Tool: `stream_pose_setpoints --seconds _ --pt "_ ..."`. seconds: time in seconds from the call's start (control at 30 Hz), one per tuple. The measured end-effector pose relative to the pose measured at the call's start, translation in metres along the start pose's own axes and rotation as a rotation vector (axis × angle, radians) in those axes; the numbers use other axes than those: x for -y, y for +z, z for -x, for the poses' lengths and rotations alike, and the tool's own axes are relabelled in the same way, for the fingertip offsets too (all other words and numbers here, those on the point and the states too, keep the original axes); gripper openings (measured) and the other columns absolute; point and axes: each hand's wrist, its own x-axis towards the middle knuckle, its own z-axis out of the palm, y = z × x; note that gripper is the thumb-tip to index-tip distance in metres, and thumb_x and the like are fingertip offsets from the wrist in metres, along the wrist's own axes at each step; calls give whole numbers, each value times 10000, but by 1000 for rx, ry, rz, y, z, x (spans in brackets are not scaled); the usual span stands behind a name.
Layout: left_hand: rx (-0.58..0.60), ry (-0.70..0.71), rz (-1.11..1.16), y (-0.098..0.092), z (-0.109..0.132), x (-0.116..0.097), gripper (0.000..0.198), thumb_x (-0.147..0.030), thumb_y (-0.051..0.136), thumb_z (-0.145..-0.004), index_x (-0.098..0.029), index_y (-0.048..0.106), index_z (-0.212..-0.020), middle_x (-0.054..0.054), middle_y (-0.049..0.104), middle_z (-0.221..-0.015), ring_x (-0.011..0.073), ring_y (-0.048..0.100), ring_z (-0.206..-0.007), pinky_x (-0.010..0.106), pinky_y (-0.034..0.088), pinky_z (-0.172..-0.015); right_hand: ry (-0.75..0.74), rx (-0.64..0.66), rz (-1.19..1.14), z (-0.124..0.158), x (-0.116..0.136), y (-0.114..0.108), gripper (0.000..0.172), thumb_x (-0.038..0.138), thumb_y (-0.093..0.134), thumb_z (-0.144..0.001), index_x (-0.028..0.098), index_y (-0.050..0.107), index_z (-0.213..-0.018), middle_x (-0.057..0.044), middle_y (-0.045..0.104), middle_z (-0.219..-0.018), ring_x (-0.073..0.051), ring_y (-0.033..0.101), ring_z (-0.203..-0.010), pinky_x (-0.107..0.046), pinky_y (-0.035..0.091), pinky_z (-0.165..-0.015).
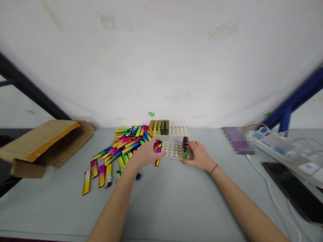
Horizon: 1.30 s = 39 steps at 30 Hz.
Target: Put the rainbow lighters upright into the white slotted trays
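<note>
A white tray (172, 150) with rows of round sockets lies on the grey table in front of me. A few colourful lighters (185, 147) stand upright in its right end. My right hand (199, 155) rests against the tray's right edge, fingers curled next to those lighters. My left hand (145, 153) is at the tray's left edge, closed on colourful lighters (157, 148) over the pile. A heap of shiny rainbow lighters (123, 145) spreads left of the tray.
A second white tray (178, 130) at the back holds a row of upright lighters (158, 127). An open cardboard box (42, 144) lies far left. A power strip (282, 146), cables and a dark phone (295, 190) sit at the right. A white wall stands behind.
</note>
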Motion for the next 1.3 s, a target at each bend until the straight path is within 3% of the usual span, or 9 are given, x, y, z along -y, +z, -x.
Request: stream_pose_setpoints --seconds 0.1,0.27,0.37,0.5,0.63,0.93,1.1,1.3 --pt "94 -79 -345 12 7 7 422 -339 636 -760 -189 537 -1141 123 710 -1044 325 670 -980 381 468 -805 10 7 -9 0 1 -1 668 475 746 -706 122 579 -1248 -170 633 -1240 -339 514 -1133 -479 418 -960" --pt "70 -98 -382 12 11 26 391 -233 533 -832 -214 531 -1222 119 722 -1079 298 683 -991 355 460 -813 10 8 -3 0 0 -2 641 479 740 -711 143 585 -1234 -164 632 -1243 -340 519 -1135 -480 416 -957" --pt "-55 -103 -168 8 8 31 366 -361 596 -824 -202 572 -1153 68 716 -883 265 674 -829 320 453 -723 2 1 -2 0 -1 -1 629 481 742 -709 164 589 -1231 -156 636 -1238 -338 525 -1130 -477 416 -953" --pt "-261 -143 435 19 -3 27 513 -694 474 -816 -197 593 -761 -2 535 -568 160 512 -521 257 359 -505 -2 -3 12 1 -2 1 627 479 736 -716 171 587 -1242 -154 637 -1230 -338 524 -1129 -468 424 -940" --pt "-243 -236 926 37 -13 20 627 -753 326 -830 -217 431 -521 -30 338 -421 96 315 -363 242 229 -397 2 7 21 1 -3 1 640 474 736 -716 162 580 -1252 -155 631 -1244 -338 519 -1136 -470 424 -943" --pt "-338 -328 1210 48 -10 8 467 -475 356 -866 -220 349 -475 -61 232 -379 67 178 -339 199 136 -355 -1 -4 44 2 -3 2 645 492 713 -735 168 570 -1274 -157 629 -1253 -346 512 -1140 -487 424 -943" --pt "-382 -388 1329 43 -11 3 487 -491 334 -870 -218 320 -467 -68 202 -388 62 161 -337 186 123 -352 -6 -8 47 3 -3 2 630 489 712 -736 174 577 -1265 -158 632 -1251 -346 512 -1143 -483 424 -947" --pt "-383 -338 1341 45 -8 2 466 -488 351 -866 -217 321 -488 -70 205 -407 63 168 -351 182 136 -359 11 10 46 2 -1 1 634 497 708 -738 156 578 -1257 -165 627 -1259 -348 506 -1152 -489 418 -954"
